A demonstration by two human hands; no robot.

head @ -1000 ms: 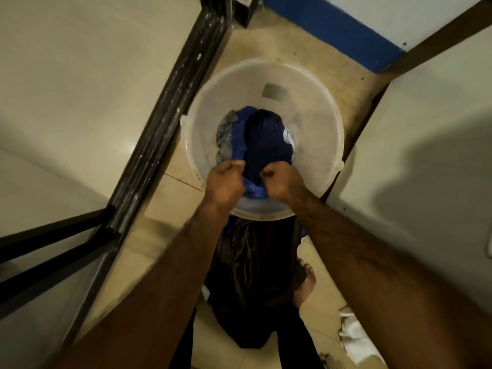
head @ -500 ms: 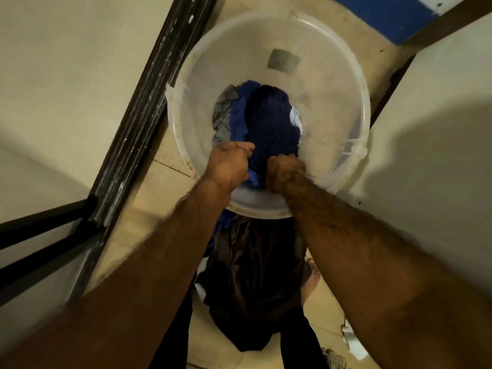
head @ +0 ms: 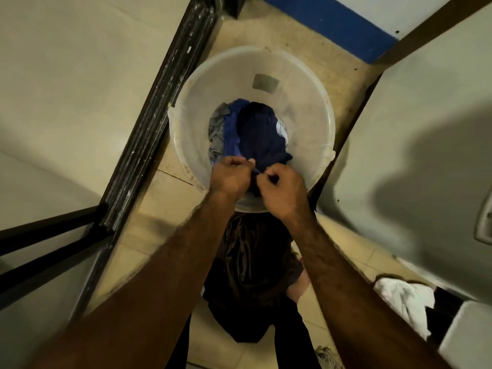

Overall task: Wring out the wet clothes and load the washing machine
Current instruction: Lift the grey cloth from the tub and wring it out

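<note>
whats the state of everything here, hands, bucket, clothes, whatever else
left hand: fingers curled, pinching a blue fold of the clothes
right hand: fingers curled, pinching the same fold
clothes: heaped in the bottom of the bucket, near edge lifted by both hands
bucket: upright on the floor, uncovered
white cloth: crumpled, lower right, apart from the bucket

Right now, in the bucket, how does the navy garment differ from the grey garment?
The navy garment fills the middle of the heap; the grey garment shows only as a small patch at the left. The left hand and right hand both grip the navy garment at its near edge; the grey garment is untouched. Both lie crumpled in the translucent bucket.
</note>
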